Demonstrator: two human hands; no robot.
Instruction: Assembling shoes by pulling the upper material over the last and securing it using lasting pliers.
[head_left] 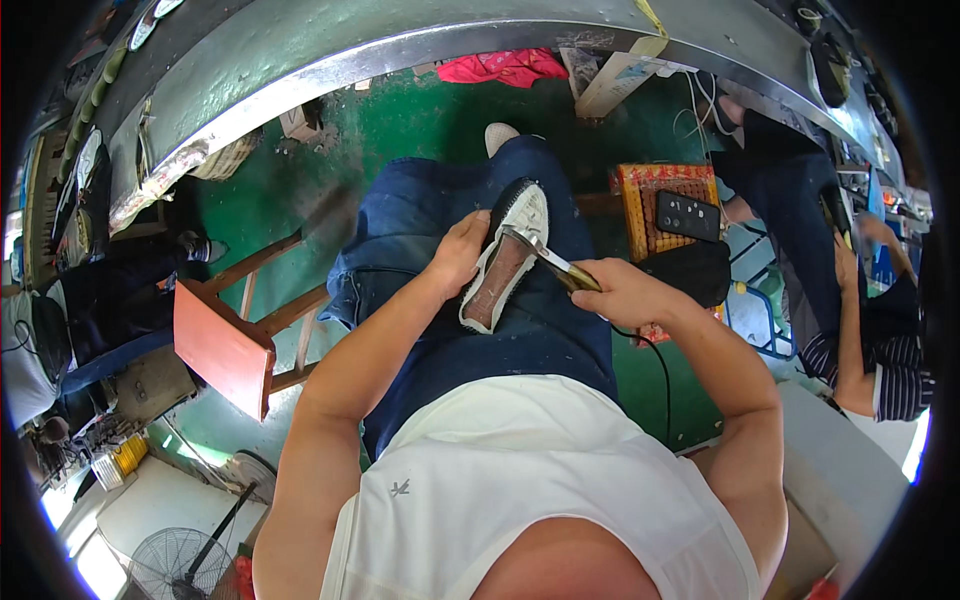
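A shoe [512,268] rests sole-up across my thighs, its toe pointing away from me. A brown insole board shows in its middle, with whitish upper edge folded round it and a dark rim outside. My left hand [460,252] grips the shoe along its left side, the fingertips partly hidden behind it. In my right hand [622,290] is a pair of lasting pliers [550,255], with a metal head and brassy handles. The head of the pliers touches the shoe's edge near the forefoot. Whether the jaws pinch the upper, I cannot make out.
A long grey workbench [400,45] curves across the far side. To my left stands a reddish wooden stool [225,345]. An orange seat [640,215] at right carries a black phone [687,215]. A black cord [662,370] hangs by my right forearm. A co-worker's arm [848,300] is farther right.
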